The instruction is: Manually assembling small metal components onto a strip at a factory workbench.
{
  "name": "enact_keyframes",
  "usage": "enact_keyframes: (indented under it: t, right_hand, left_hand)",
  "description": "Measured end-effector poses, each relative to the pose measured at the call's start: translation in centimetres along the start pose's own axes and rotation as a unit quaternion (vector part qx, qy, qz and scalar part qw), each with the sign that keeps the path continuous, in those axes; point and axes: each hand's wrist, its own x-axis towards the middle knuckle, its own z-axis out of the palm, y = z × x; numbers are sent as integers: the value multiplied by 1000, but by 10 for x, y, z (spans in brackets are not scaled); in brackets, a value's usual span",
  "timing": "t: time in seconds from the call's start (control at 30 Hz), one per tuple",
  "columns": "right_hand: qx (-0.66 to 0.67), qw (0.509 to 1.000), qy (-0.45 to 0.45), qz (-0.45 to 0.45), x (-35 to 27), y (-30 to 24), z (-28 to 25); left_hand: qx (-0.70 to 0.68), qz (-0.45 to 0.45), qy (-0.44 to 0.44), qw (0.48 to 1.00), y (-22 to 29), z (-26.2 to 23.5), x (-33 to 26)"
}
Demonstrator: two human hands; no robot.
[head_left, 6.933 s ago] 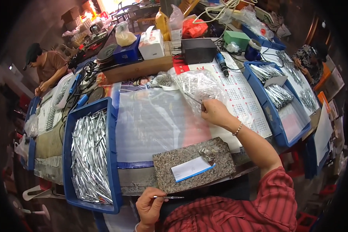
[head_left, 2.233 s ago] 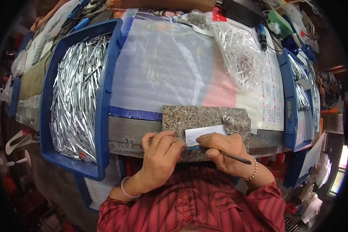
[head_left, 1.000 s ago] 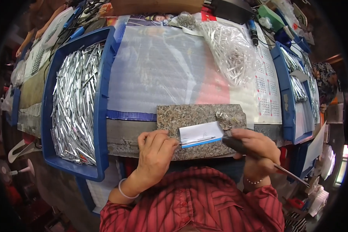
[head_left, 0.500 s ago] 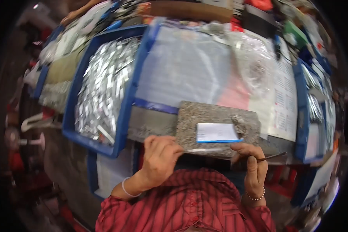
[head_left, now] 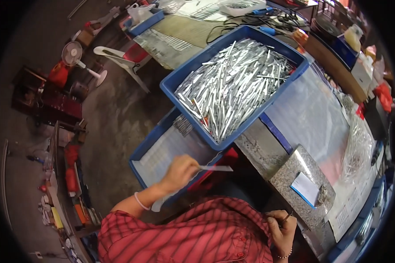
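My left hand [head_left: 179, 171] reaches out to the left and pinches a thin silvery strip [head_left: 216, 168] over a lower blue tray [head_left: 150, 144] that holds flat rows of small parts. My right hand [head_left: 283, 228] rests close to my red striped shirt and grips a thin dark pointed tool [head_left: 286, 216]. Beside that hand lies a speckled stone slab [head_left: 299, 186] with a small white pad [head_left: 306, 189] on it. A larger blue tray [head_left: 175, 85] full of shiny metal strips sits above the lower one.
A clear plastic sheet [head_left: 314, 116] covers the bench beyond the slab, with a bag of small metal parts [head_left: 357, 147] at its right. Cables, boxes and bottles crowd the far bench. On the floor to the left stand a small fan [head_left: 72, 53], a white plastic chair [head_left: 118, 55] and clutter.
The view has swung left. My left hand has left the slab and now holds a strip over the lower blue tray. My right hand has drawn back from the slab with its tool.
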Motion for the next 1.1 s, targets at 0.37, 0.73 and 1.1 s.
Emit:
enact_keyframes:
  t: [0.37,0.73,1.1]
  right_hand:
    - [-192,977,-89,-40,23,-30,34]
    - [-225,962,-150,-34,31,-24,40]
    - [-210,938,-260,-95,31,-13,34]
  left_hand:
    - [182,-127,274,936,-184,1,60]
    - [147,-120,305,933,-142,-36,58]
    - [-110,281,153,941,154,-101,70]
